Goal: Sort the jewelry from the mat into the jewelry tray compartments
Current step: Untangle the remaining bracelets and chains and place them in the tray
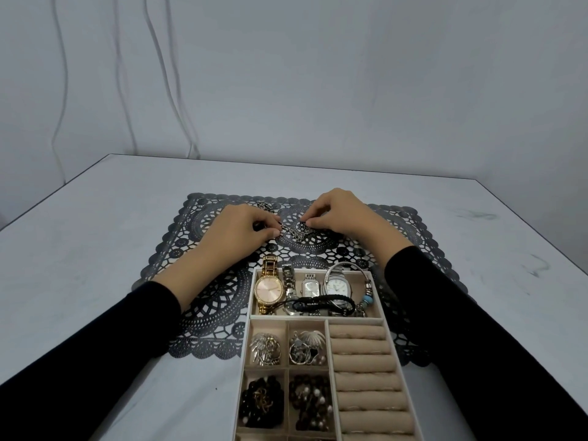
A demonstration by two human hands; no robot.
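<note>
A dark lace mat lies on the white table. On its middle rests a silver chain. My left hand pinches the chain's left end and my right hand pinches its right end. Another silver piece lies on the mat just beyond my left hand. The beige jewelry tray sits on the mat's near edge. Its top compartment holds a gold watch, silver watches and bracelets. Small compartments hold brooches and dark bead strings. The ring rolls on the right look bare.
The white table stretches to the left and right of the mat. A pale wall with hanging cables stands behind the table's far edge. Both my arms, in black sleeves, flank the tray.
</note>
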